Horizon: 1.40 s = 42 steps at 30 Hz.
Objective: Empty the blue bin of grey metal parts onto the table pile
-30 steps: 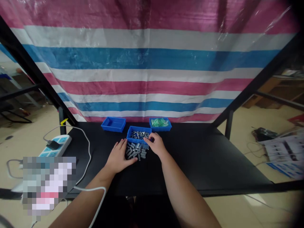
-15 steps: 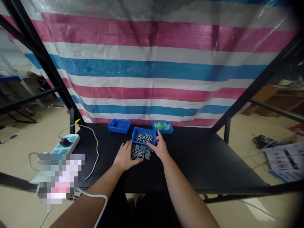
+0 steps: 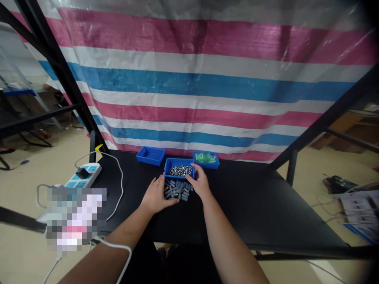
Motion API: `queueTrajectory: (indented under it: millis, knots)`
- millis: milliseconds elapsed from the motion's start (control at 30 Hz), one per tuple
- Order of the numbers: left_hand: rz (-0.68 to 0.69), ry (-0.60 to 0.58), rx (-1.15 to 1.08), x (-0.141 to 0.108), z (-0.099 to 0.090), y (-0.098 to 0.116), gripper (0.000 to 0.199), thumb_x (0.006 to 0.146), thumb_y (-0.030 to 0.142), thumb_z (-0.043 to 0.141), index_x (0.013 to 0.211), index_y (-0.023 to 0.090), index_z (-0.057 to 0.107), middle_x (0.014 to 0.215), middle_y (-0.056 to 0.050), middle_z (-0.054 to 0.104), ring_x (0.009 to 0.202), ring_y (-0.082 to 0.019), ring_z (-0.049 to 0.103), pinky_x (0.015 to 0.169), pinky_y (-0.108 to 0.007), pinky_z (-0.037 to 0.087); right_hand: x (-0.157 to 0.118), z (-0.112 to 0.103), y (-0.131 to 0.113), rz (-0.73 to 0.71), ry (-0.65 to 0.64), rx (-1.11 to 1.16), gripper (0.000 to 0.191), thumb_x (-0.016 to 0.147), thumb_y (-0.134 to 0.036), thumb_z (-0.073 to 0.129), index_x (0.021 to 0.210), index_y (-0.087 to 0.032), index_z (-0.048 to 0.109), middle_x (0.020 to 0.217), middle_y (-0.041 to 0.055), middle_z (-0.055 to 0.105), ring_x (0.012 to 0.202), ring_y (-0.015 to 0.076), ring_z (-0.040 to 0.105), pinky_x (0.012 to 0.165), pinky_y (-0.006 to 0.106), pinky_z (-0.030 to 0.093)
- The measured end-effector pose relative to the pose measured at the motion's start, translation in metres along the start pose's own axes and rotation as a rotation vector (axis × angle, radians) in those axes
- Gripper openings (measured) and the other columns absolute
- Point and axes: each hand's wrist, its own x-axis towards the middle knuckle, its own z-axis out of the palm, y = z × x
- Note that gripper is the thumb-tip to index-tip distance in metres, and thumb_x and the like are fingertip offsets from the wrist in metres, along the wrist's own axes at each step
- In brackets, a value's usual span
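- Left hand (image 3: 154, 195): on the tabletop (image 3: 248, 201), curved around the left and near sides of the gray cylinder pile (image 3: 177, 190). Thumb spread wide from the other fingers; fingertips at the middle bin's near left corner.
- Right hand (image 3: 200, 182): at the middle bin's right end. Thumb by the near rim, forefinger by the right rim, a gap between them; can't tell if they pinch anything.
- Middle bin (image 3: 177, 161): blue, directly behind the pile, holds small shiny metal parts (image 3: 181, 170).
- Pile: loose cylinders between the hands, some lined up side by side along the bin.
- Left bin (image 3: 150, 155): blue, farther back.
- Right bin (image 3: 211, 165): blue, back right, green and clear contents (image 3: 205, 157).
- Power strip (image 3: 92, 169): left end of tabletop, black plug (image 3: 82, 172) in it.
- Striped sheet (image 3: 192, 86): hangs behind.
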Motion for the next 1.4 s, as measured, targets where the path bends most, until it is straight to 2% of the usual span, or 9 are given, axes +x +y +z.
queueTrajectory:
  millis: [100, 167, 267, 367, 467, 667, 800, 1100, 1400]
  knots:
    - [0.020, -0.001, 0.007, 0.000, -0.001, 0.000, 0.123, 0.066, 0.081, 0.067, 0.157, 0.009, 0.024, 0.154, -0.027, 0.044, 0.145, -0.037, 0.042, 0.122, -0.058, 0.027, 0.003, 0.001, 0.002, 0.073, 0.062, 0.157, 0.074, 0.078, -0.035, 0.075, 0.144, -0.025, 0.042, 0.097, 0.0007, 0.058, 0.088, 0.0183, 0.061, 0.086, 0.035, 0.054]
    - [0.029, -0.003, 0.009, -0.001, -0.001, 0.001, 0.122, 0.067, 0.081, 0.066, 0.157, 0.010, 0.024, 0.155, -0.026, 0.044, 0.145, -0.037, 0.042, 0.122, -0.058, 0.027, 0.004, 0.003, 0.003, 0.129, 0.100, 0.234, 0.082, 0.075, -0.034, 0.077, 0.147, -0.027, 0.038, 0.105, 0.0022, 0.059, 0.095, 0.0189, 0.062, 0.089, 0.035, 0.054]
    - [0.043, -0.011, 0.000, -0.001, -0.002, 0.001, 0.120, 0.069, 0.079, 0.066, 0.158, 0.013, 0.021, 0.156, -0.025, 0.042, 0.146, -0.037, 0.041, 0.122, -0.058, 0.026, 0.006, 0.007, 0.002, 0.251, 0.140, 0.376, 0.081, 0.069, -0.034, 0.081, 0.142, -0.026, 0.046, 0.126, 0.0079, 0.060, 0.114, 0.0238, 0.062, 0.097, 0.040, 0.053]
    - [0.060, -0.025, -0.022, 0.000, -0.004, 0.002, 0.119, 0.072, 0.077, 0.066, 0.160, 0.014, 0.018, 0.157, -0.023, 0.043, 0.145, -0.035, 0.042, 0.123, -0.057, 0.026, 0.008, 0.010, -0.004, 0.326, 0.139, 0.519, 0.068, 0.068, -0.033, 0.081, 0.131, -0.024, 0.058, 0.131, 0.0090, 0.064, 0.121, 0.0270, 0.061, 0.105, 0.047, 0.049]
    - [0.065, -0.025, -0.035, 0.000, -0.005, 0.003, 0.118, 0.072, 0.075, 0.067, 0.160, 0.014, 0.017, 0.156, -0.021, 0.044, 0.144, -0.034, 0.044, 0.124, -0.056, 0.025, 0.009, 0.008, -0.012, 0.349, 0.108, 0.593, 0.061, 0.069, -0.030, 0.081, 0.126, -0.024, 0.061, 0.123, 0.0072, 0.070, 0.118, 0.0270, 0.063, 0.105, 0.049, 0.049]
    - [0.054, -0.031, -0.031, -0.001, -0.007, 0.005, 0.115, 0.073, 0.076, 0.066, 0.158, 0.012, 0.022, 0.154, -0.022, 0.046, 0.143, -0.034, 0.045, 0.124, -0.055, 0.025, 0.002, -0.006, -0.026, 0.508, -0.043, 0.665, 0.058, 0.075, -0.040, 0.081, 0.128, -0.034, 0.057, 0.117, 0.0041, 0.068, 0.098, 0.0255, 0.071, 0.086, 0.054, 0.060]
    - [0.060, -0.034, -0.015, 0.000, -0.006, 0.004, 0.116, 0.072, 0.078, 0.065, 0.159, 0.013, 0.021, 0.157, -0.023, 0.043, 0.145, -0.035, 0.043, 0.123, -0.056, 0.026, 0.000, -0.012, -0.027, 0.569, -0.042, 0.736, 0.061, 0.074, -0.039, 0.083, 0.128, -0.035, 0.055, 0.112, 0.0024, 0.070, 0.094, 0.0255, 0.073, 0.088, 0.057, 0.059]
    - [0.066, -0.037, -0.016, 0.000, -0.004, 0.001, 0.119, 0.074, 0.078, 0.064, 0.162, 0.018, 0.012, 0.159, -0.020, 0.040, 0.147, -0.035, 0.040, 0.123, -0.056, 0.026, 0.003, -0.022, -0.033, 0.492, -0.021, 0.739, 0.053, 0.076, -0.047, 0.082, 0.123, -0.034, 0.062, 0.128, 0.0058, 0.066, 0.114, 0.0313, 0.064, 0.088, 0.061, 0.057]
    - [0.062, -0.038, -0.024, 0.000, -0.005, 0.002, 0.120, 0.074, 0.078, 0.063, 0.163, 0.017, 0.009, 0.161, -0.019, 0.037, 0.147, -0.034, 0.040, 0.123, -0.055, 0.026, 0.003, -0.024, -0.030, 0.343, 0.049, 0.665, 0.040, 0.078, -0.046, 0.080, 0.112, -0.030, 0.066, 0.118, 0.0039, 0.067, 0.107, 0.0257, 0.063, 0.087, 0.052, 0.058]
